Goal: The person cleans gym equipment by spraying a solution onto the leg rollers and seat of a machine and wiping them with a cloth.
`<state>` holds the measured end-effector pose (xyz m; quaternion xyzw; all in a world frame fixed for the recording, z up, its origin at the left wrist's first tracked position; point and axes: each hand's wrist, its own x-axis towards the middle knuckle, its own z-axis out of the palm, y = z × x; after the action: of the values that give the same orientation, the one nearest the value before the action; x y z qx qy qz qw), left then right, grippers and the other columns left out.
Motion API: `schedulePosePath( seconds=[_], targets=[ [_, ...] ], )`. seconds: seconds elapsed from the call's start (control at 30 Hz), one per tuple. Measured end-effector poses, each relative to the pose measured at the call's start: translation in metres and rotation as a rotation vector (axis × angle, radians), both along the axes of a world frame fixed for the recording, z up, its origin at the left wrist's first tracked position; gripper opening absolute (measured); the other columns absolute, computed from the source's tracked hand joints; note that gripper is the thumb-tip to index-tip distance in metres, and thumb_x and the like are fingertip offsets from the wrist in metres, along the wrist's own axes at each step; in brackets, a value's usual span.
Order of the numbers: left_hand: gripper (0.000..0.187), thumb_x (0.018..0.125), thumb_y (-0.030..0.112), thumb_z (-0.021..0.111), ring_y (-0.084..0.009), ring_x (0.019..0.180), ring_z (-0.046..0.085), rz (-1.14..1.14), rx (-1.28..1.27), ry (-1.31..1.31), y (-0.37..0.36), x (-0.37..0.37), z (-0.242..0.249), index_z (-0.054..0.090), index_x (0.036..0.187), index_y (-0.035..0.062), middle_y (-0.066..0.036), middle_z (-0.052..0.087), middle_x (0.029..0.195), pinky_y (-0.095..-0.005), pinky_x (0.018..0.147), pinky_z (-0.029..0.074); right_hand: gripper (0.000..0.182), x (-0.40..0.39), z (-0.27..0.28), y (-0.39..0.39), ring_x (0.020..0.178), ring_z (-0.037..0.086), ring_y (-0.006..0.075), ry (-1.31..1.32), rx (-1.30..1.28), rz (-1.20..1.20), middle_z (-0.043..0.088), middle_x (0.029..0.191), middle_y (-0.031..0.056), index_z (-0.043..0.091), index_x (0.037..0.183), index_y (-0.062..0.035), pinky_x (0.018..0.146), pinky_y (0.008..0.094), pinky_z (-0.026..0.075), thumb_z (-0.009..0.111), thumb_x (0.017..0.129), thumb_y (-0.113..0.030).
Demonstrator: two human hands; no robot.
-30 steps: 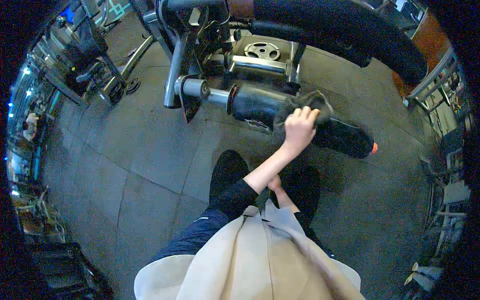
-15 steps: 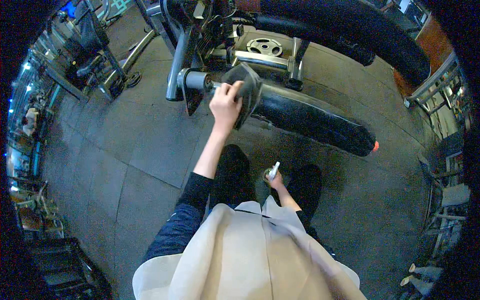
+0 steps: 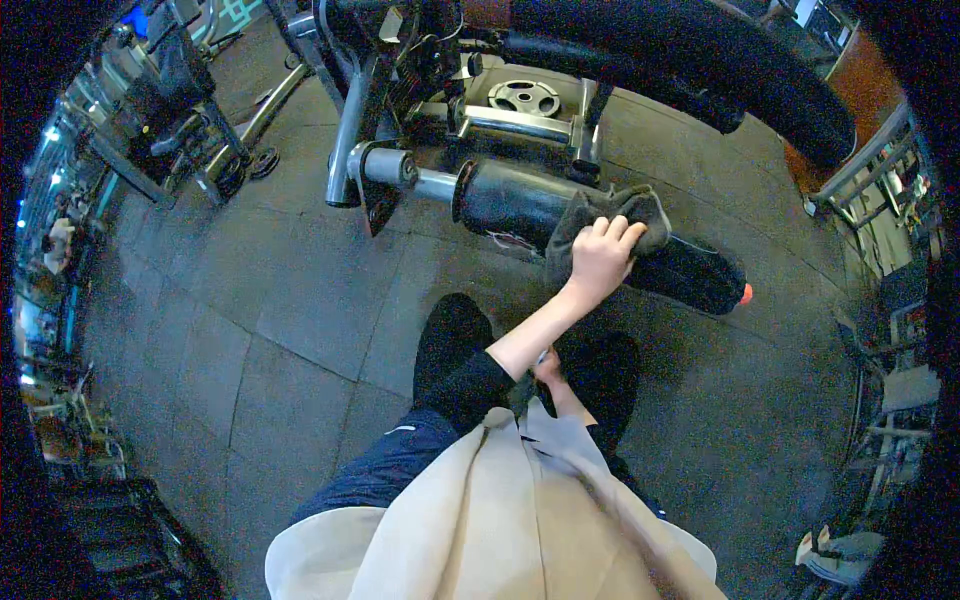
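Note:
My left hand [image 3: 603, 250] is closed on a dark grey cloth [image 3: 648, 212], pressing it against the top of a long black padded roller [image 3: 510, 200], right of its middle. The roller sits on a metal bar and has a red tip at its right end. Lower down, near my legs, my right hand [image 3: 548, 368] is closed around a small object with a pale part. Most of that object is hidden, partly behind my left forearm.
A machine frame with a grey cylinder [image 3: 390, 167] stands left of the roller. Behind are a weight plate [image 3: 524, 98] on the floor and a large black pad [image 3: 680, 60]. More gym equipment lines both sides. Dark floor tiles [image 3: 290, 370] lie around my feet.
My left hand and the cloth have moved right along the roller, from its left end to past its middle. My right hand has stayed nearly in place, its object now more hidden.

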<state>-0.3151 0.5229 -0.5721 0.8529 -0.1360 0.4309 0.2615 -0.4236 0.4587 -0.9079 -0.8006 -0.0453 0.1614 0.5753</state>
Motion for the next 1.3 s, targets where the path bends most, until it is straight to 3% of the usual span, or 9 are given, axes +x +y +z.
schedulePosePath(
  seconds=[0.2,0.43,0.5,0.73,0.9,0.97,1.07,1.2,1.3],
  targets=[
    [0.024,0.068,0.014,0.06,-0.0165,0.068,0.052,0.004,0.285,-0.18,0.075,-0.003,-0.003,0.066,0.091,0.02,0.002,0.051,0.075,-0.0295,0.051,0.042,0.069,0.003,0.014,-0.001,0.11,0.057,0.0306,0.052,-0.236,0.069,0.058,0.119,0.0167,0.043,0.13,-0.0019,0.093,0.0379,0.045,0.074,0.074,-0.028],
    [0.037,0.065,0.008,0.068,-0.0244,0.069,0.058,0.392,0.034,-0.042,0.214,-0.018,0.001,0.065,0.101,0.0186,-0.003,0.054,0.077,-0.0361,0.059,0.048,0.076,0.011,-0.086,-0.01,0.108,0.058,0.0321,-0.004,-0.179,0.04,0.057,0.121,0.0185,0.039,0.133,0.0003,0.09,0.0393,0.047,0.074,0.073,-0.03],
    [0.038,0.067,0.009,0.07,-0.0259,0.072,0.059,0.457,-0.066,-0.017,0.23,-0.017,-0.002,0.064,0.104,0.0176,-0.005,0.055,0.08,-0.038,0.062,0.048,0.075,0.005,-0.028,-0.006,0.107,0.059,0.0318,0.041,-0.239,0.053,0.058,0.118,0.0183,0.04,0.133,-0.0005,0.089,0.0392,0.047,0.074,0.073,-0.028],
    [0.05,0.057,0.002,0.07,-0.0271,0.076,0.058,0.482,-0.04,0.084,0.155,-0.007,-0.002,0.062,0.103,0.0206,-0.005,0.057,0.085,-0.0372,0.065,0.048,0.073,0.001,0.001,-0.003,0.106,0.059,0.0328,0.066,-0.191,0.027,0.06,0.116,0.0176,0.041,0.133,-0.0039,0.088,0.0395,0.048,0.074,0.074,-0.03],
    [0.051,0.053,0.005,0.071,-0.0234,0.073,0.055,0.11,0.024,0.052,0.065,-0.001,-0.011,0.061,0.101,0.0191,-0.003,0.051,0.081,-0.0351,0.059,0.048,0.045,-0.002,-0.015,0.004,0.084,0.064,0.025,-0.135,-0.157,-0.079,0.066,0.092,0.0083,0.056,0.109,-0.0067,0.076,0.0373,0.052,0.073,0.068,-0.014],
    [0.05,0.053,0.007,0.072,-0.0224,0.072,0.054,0.093,-0.003,0.026,0.032,-0.002,-0.011,0.061,0.1,0.0186,-0.002,0.051,0.081,-0.0349,0.057,0.048,0.078,0.01,-0.058,-0.006,0.104,0.059,0.0323,-0.085,-0.287,0.08,0.058,0.118,0.0178,0.035,0.136,-0.0048,0.089,0.0406,0.047,0.076,0.073,-0.025],
    [0.05,0.053,0.011,0.072,-0.0197,0.071,0.053,0.04,0.053,-0.016,0.038,-0.003,-0.01,0.062,0.101,0.0192,-0.001,0.051,0.081,-0.0331,0.055,0.047,0.078,0.01,-0.084,-0.007,0.103,0.058,0.03,-0.306,-0.336,0.079,0.058,0.115,0.0156,0.033,0.137,-0.0033,0.09,0.039,0.046,0.075,0.074,-0.024],
    [0.046,0.055,0.015,0.07,-0.0188,0.07,0.053,-0.028,0.28,-0.076,0.082,-0.012,-0.002,0.063,0.101,0.0204,0.0,0.05,0.08,-0.0315,0.052,0.045,0.076,0.013,-0.065,-0.006,0.105,0.056,0.0251,0.018,-0.24,0.059,0.056,0.115,0.0134,0.034,0.134,-0.0012,0.093,0.0367,0.044,0.075,0.075,-0.024],
    [0.046,0.055,0.014,0.068,-0.0196,0.069,0.053,0.113,0.267,-0.071,0.124,-0.011,-0.003,0.063,0.1,0.0209,0.0,0.049,0.077,-0.0319,0.051,0.045,0.061,0.003,-0.044,-0.004,0.096,0.06,0.0265,-0.116,-0.23,-0.02,0.062,0.106,0.0118,0.045,0.122,-0.0039,0.085,0.0379,0.049,0.076,0.072,-0.02]
  ],
)
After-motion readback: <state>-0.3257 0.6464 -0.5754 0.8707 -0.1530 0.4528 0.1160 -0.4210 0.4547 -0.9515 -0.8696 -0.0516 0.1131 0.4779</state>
